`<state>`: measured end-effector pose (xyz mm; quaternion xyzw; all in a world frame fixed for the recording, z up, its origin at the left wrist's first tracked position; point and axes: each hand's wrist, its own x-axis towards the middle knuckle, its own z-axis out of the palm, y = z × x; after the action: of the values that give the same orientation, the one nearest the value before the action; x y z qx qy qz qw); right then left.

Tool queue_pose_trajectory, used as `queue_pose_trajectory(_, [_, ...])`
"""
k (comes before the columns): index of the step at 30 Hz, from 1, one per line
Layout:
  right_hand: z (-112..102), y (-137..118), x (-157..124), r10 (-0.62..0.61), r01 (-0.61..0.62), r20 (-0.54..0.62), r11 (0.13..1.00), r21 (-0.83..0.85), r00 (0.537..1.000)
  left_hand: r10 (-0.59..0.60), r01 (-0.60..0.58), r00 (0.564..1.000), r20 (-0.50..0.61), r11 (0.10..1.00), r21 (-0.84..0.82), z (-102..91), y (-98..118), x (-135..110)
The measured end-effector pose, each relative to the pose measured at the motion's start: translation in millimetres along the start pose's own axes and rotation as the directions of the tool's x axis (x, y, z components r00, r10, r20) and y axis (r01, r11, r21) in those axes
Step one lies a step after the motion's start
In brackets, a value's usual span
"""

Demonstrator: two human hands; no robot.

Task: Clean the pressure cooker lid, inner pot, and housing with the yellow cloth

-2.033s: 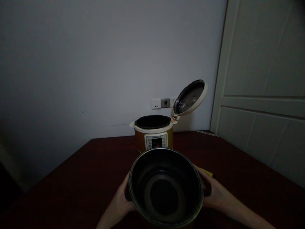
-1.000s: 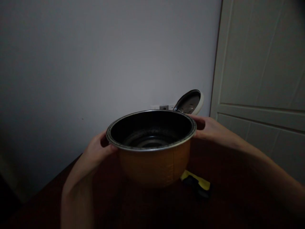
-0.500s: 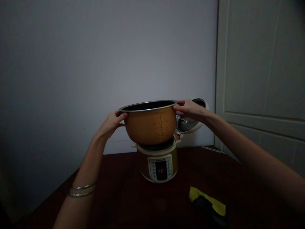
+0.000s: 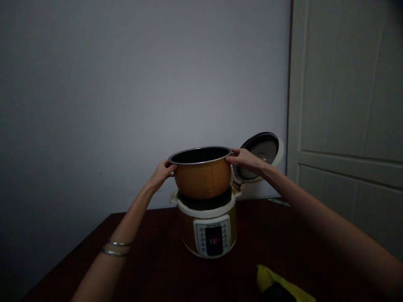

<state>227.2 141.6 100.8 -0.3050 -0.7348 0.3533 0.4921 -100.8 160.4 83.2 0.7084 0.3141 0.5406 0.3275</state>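
Note:
An orange inner pot (image 4: 203, 178) with a dark inside and a metal rim hangs partly inside the mouth of a gold and white rice cooker (image 4: 208, 226) on the dark red table (image 4: 151, 260). My left hand (image 4: 163, 173) grips the pot's rim on its left side. On the right side of the rim my right hand (image 4: 245, 161) holds on too. The cooker's lid (image 4: 262, 151) stands open behind my right hand. Two thin bangles sit on my left forearm.
A yellow and black cloth-like thing (image 4: 280, 287) lies on the table at the front right. A plain wall stands behind the cooker, and a white panelled door (image 4: 346, 105) fills the right side.
Both hands lifted the pot from the near table, carried it away from me over the cooker, and have now lowered its base into the cooker's mouth.

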Motion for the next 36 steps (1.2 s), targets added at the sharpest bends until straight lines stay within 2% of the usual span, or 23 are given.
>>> queue_pose_trajectory(5, [5.7,19.4,2.2,-0.014,0.014,-0.012,1.000,-0.004,1.000,-0.025,0.025,1.000,-0.001,1.000,-0.019,1.0,-24.2,7.3])
queue_pose_trajectory(14, [5.4,51.0,3.7,-0.005,0.006,-0.010,1.000,0.016,1.000,-0.062,0.062,0.998,-0.006,0.998,-0.009,4.2,-46.0,8.2])
queue_pose_trajectory(24, [4.8,64.3,0.4,0.057,-0.057,-0.002,0.998,0.018,0.998,-0.092,0.093,0.996,0.010,0.996,-0.007,7.4,-57.2,6.0])
queue_pose_trajectory(36, [2.2,77.6,1.2,0.059,-0.059,0.028,0.998,-0.019,0.998,-0.119,0.120,0.992,0.035,0.992,-0.030,5.5,-70.1,5.7])
